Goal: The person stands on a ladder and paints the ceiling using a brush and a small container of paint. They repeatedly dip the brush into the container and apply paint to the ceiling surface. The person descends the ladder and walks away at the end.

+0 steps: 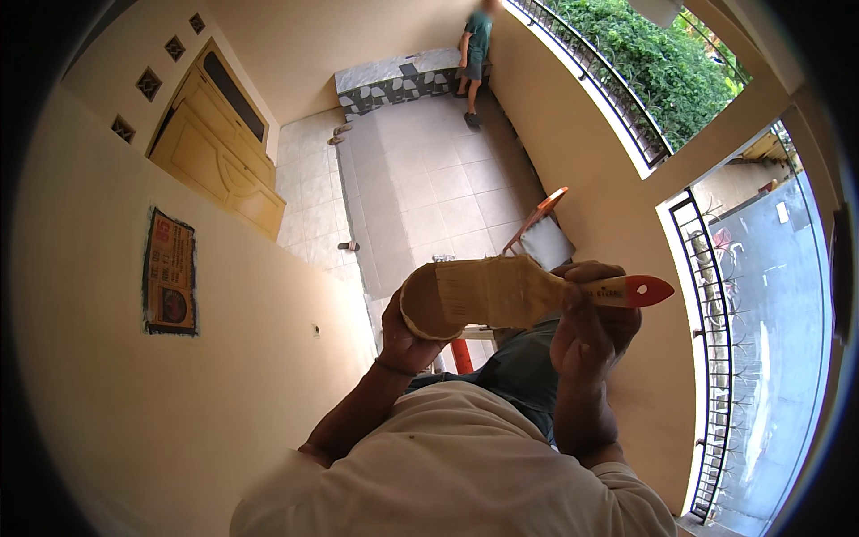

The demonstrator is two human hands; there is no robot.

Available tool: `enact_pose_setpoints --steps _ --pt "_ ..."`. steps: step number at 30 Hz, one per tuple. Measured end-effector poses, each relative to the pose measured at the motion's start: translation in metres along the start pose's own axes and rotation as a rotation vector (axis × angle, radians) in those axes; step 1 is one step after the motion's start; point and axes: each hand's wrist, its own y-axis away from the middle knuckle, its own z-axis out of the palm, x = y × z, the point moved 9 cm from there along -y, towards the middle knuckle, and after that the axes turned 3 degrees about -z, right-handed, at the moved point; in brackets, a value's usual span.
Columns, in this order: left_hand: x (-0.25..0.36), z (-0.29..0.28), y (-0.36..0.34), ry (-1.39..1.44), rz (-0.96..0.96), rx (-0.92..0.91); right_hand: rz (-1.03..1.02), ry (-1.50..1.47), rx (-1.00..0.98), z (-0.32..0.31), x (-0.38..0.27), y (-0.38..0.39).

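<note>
The brush [506,291] is held up in front of the person's chest, its bristles over the mouth of the pot [423,300] and its red-tipped handle pointing right. The right hand [592,327] has its grip closed on the handle, near the bristle end; the left hand [404,345] grips the pot from its outer side. Whether the bristles touch the rim, I cannot tell.

The brush looks heavily coated, so it would be best to press both faces lightly against the rim, letting the excess fall inside. Keeping the pot steady under the bristles, and the brush no higher at the tips than at the handle, should spare the fingers and floor from drips.

No surface carries either thing. Below lies a tiled floor [420,170], with a stone-fronted bench [394,85] at the far end and another person [477,49] beside it. A cream wall [250,385] stands left, with a poster [170,273] and a wooden door [215,148]; black railings [710,358] line the right.
</note>
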Motion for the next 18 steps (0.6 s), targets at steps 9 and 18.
enact_pose_setpoints --steps 9,18 --pt "-0.006 -0.02 0.002 0.007 -0.018 0.019 0.296 -0.475 0.259 -0.046 0.045 0.01" --pt "-0.019 -0.034 0.023 0.039 -0.104 -0.008 0.388 -0.257 0.427 -0.082 0.1 0.043"
